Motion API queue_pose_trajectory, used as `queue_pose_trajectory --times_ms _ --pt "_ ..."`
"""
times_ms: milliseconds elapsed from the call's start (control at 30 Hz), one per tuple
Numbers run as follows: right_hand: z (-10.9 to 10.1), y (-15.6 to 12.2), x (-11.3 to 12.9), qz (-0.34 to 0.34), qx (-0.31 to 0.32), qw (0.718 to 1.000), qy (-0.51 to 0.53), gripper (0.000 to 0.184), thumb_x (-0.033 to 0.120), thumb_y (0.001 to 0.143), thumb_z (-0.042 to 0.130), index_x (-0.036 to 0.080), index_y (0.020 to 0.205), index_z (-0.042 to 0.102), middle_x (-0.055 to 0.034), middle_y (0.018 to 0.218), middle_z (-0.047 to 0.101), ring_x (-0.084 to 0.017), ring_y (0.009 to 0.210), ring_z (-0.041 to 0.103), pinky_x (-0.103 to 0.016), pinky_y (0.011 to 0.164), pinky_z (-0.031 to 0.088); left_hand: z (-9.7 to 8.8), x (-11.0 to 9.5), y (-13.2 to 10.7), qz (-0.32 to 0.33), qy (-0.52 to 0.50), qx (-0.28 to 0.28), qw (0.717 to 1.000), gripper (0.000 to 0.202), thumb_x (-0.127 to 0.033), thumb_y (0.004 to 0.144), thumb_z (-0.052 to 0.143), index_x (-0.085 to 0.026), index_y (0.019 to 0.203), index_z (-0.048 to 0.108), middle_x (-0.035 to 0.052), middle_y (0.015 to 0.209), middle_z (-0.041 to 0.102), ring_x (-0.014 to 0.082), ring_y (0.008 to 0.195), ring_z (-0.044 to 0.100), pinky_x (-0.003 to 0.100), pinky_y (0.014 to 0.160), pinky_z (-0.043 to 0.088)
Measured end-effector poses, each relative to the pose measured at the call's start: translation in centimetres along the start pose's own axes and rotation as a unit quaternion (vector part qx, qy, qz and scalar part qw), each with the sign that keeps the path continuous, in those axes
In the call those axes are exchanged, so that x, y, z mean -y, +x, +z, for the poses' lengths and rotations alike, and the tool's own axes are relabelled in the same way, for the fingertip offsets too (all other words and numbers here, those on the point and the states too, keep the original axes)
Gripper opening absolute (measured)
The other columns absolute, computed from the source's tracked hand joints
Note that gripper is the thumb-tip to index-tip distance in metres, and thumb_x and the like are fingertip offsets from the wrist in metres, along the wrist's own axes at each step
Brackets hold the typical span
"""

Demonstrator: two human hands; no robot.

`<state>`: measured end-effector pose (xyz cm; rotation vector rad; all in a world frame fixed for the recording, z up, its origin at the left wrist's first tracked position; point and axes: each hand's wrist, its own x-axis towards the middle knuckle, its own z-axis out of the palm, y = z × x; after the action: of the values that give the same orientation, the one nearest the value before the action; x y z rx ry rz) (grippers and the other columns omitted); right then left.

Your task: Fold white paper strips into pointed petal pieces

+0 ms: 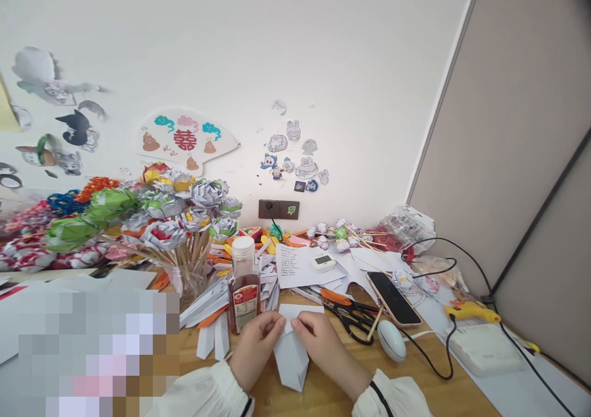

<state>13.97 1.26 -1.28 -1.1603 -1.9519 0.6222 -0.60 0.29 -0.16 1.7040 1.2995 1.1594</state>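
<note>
Between my hands is a folded piece of white paper [292, 361], its pointed end toward me over the wooden table. My left hand [256, 346] pinches its upper left part between thumb and fingers. Opposite it, my right hand [325, 349] pinches the upper right part, the thumbs close together. Just behind my left hand stands a bottle [244, 284] with a white cap and dark red liquid. Black-handled scissors [355, 318] lie beyond my right hand, beside a white rounded mouse-like object [391, 341].
Paper flowers on sticks [161, 232] fill a clear container at left. Folded paper strips [210, 297] lie nearby. A phone [394, 299], a white timer [322, 262] and a yellow glue gun [473, 311] with black cable are at right.
</note>
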Motion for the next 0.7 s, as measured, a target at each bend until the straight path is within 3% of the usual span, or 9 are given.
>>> queue_pose_trajectory --times_ms 300,500,700 --pt "-0.69 0.14 0.26 -0.034 0.016 0.999 -0.028 0.028 0.027 0.080 0.038 0.016 0.054 0.041 0.0041 0.054 0.040 -0.009 0.052 0.038 -0.020 0.049 0.026 -0.16 -0.35 0.04 0.003 0.012 0.020 1.000 0.023 -0.033 0.070 0.045 -0.015 0.061 0.056 -0.0020 0.055 0.051 0.0128 0.055 0.045 0.020 0.051 0.036" --pt "-0.51 -0.05 0.31 -0.034 0.032 0.999 0.014 0.020 0.029 0.080 0.040 0.016 0.065 0.047 0.0036 0.059 0.044 -0.009 0.056 0.040 -0.019 0.050 0.028 -0.16 -0.82 -0.06 0.007 0.030 0.011 0.999 0.022 -0.032 0.069 0.046 -0.016 0.058 0.055 -0.0022 0.054 0.052 0.0130 0.055 0.046 0.020 0.051 0.036" --pt "-0.53 -0.01 0.27 -0.028 0.047 0.998 0.038 0.019 0.028 0.078 0.043 0.017 0.063 0.046 0.0050 0.056 0.040 -0.008 0.052 0.036 -0.018 0.048 0.027 -0.02 -0.30 -0.15 0.011 -0.005 0.032 0.999 0.025 -0.035 0.071 0.044 -0.015 0.062 0.056 -0.0011 0.057 0.053 0.0139 0.058 0.047 0.021 0.054 0.037"
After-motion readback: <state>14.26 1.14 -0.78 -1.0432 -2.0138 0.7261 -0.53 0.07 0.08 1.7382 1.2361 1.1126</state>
